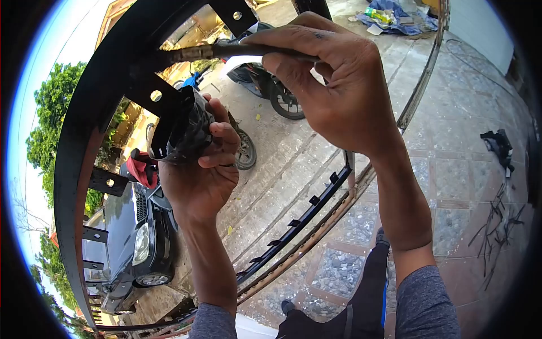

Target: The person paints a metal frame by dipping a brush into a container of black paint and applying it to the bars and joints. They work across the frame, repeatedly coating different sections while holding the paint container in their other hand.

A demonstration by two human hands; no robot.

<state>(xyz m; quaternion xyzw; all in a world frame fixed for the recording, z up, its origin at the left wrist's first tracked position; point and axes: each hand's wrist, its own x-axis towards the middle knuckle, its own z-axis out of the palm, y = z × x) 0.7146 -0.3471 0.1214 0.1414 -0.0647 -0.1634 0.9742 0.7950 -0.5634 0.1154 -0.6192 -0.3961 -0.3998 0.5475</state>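
My right hand (pixel 344 85) grips a thin paintbrush (pixel 226 51) by its dark handle, fingers pinched around it. The brush tip touches or nearly touches the black metal frame (pixel 73 147), close to a flat tab with a round hole (pixel 156 95). Just below that, my left hand (pixel 206 169) is wrapped around a small cup smeared with black paint (pixel 186 127). The cup is tilted, and its inside is mostly hidden. Dark smudges show on the fingers of both hands.
A lower rail with tabs (pixel 293 223) curves between me and the driveway. Beyond the frame are a dark car (pixel 141 237) and a motorcycle (pixel 282 96). Black strips (pixel 497 226) and a dark tool (pixel 498 148) lie on the tiled floor. A blue tarp (pixel 395 20) is at the back.
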